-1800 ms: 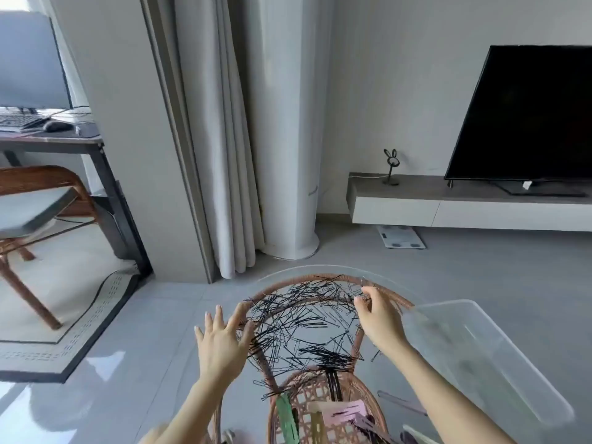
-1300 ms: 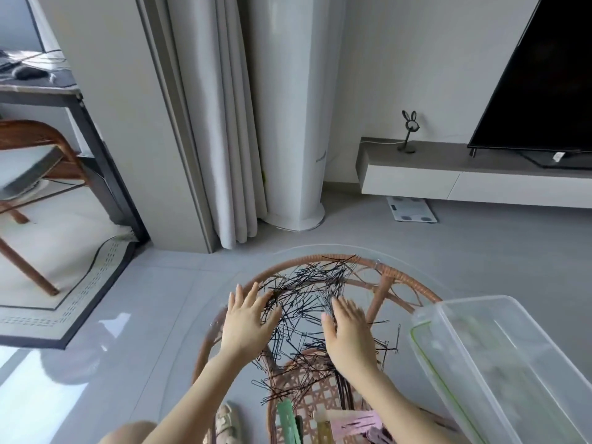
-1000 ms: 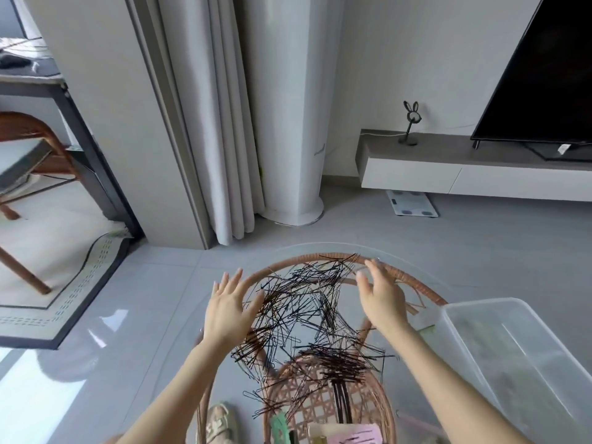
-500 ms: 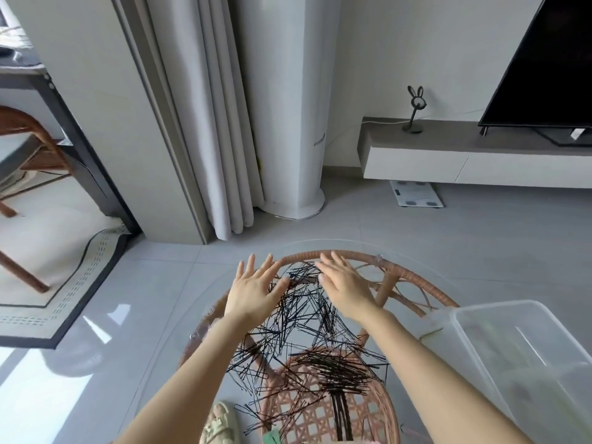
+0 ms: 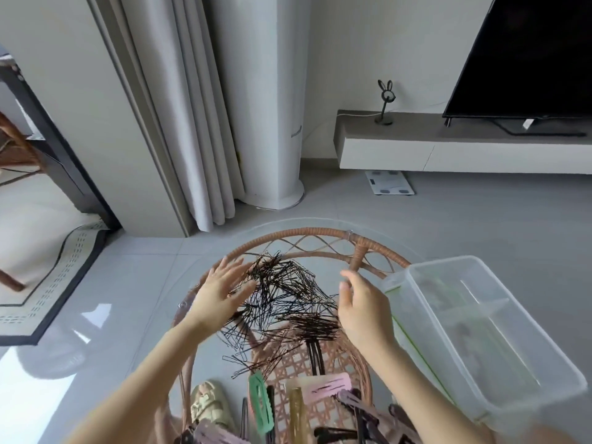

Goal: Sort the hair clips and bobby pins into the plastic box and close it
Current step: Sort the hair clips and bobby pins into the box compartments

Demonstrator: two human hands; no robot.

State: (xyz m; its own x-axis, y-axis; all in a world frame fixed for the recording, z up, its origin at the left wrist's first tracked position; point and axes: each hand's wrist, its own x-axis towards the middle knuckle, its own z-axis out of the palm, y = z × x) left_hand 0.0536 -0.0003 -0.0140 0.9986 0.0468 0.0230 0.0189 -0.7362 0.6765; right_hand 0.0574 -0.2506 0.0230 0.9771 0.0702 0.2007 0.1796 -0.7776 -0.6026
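Bottom edge of frame: hair clips [image 5: 261, 402], green, pink, olive and dark, lie in a loose row on the glass-topped rattan counter [image 5: 304, 232]. They are apart from the pins, probably to go in by kind. None of these is in the box.

Centre: black bobby pins [image 5: 288, 302] in one tangled heap on the glass, with a tidier bunch at its lower right.
- The left grip [image 5: 221, 296] is flat and spread, its fingertips on the heap's left edge.
- The right grip [image 5: 362, 312] stands on edge at the heap's right, fingers together and loosely extended. It is blurred, and no pin shows in it.
- The hands flank the heap, likely to rake scattered pins into one bunch that can be lifted at once.

Right of frame: the plastic box [image 5: 445, 262] sits lidless beside the right wrist, close for a short carry. A divider and hazy shapes show through its wall. A green-edged strip runs along its left side, possibly the lid.

Upper frame: curtain [image 5: 192, 123] to the left, television [image 5: 528, 52] on a low shelf [image 5: 448, 149] to the right.
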